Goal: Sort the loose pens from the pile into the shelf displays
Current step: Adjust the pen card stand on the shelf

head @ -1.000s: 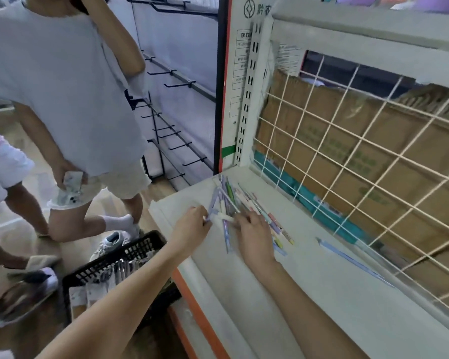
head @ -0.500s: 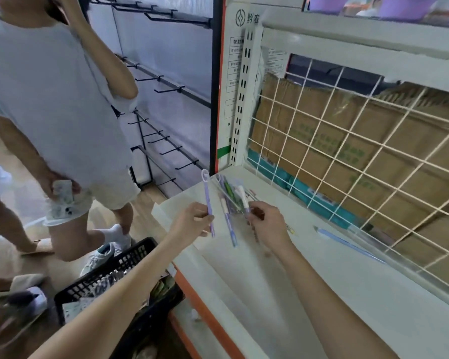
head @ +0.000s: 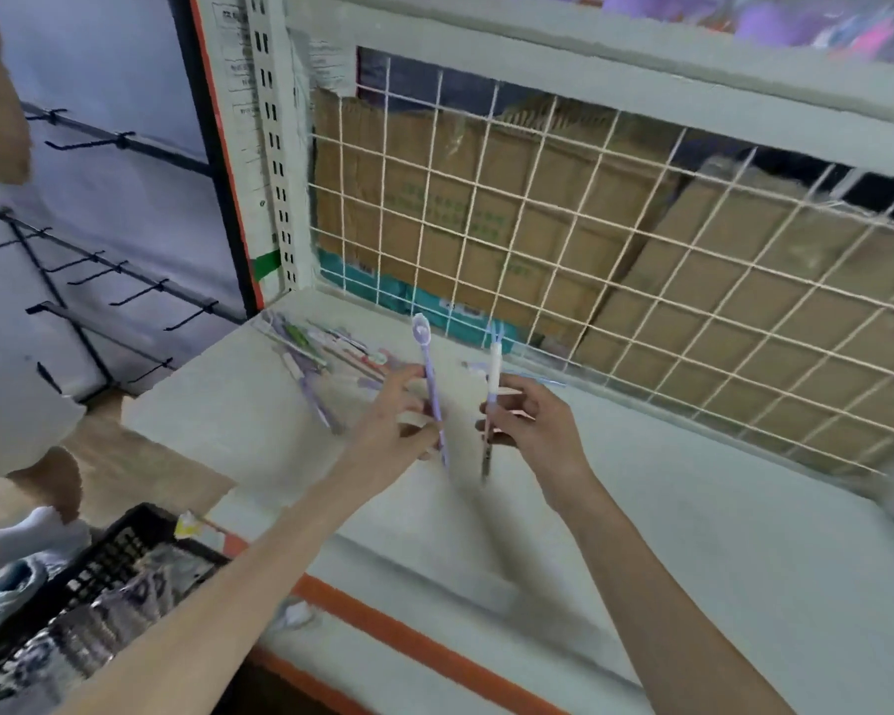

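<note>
Pens stand nearly upright in my grip: left hand [head: 398, 430] pinches the purple pen [head: 431, 389], right hand [head: 532, 425] the white pen [head: 492, 384]; the pile [head: 326, 358] lies on the shelf [head: 692, 534] up-left, nearer my left.

Cardboard boxes [head: 486, 209] stand behind a white wire grid [head: 615, 281]; a black basket [head: 89, 585] sits on the floor beside a bystander's white-socked foot [head: 27, 534].
</note>
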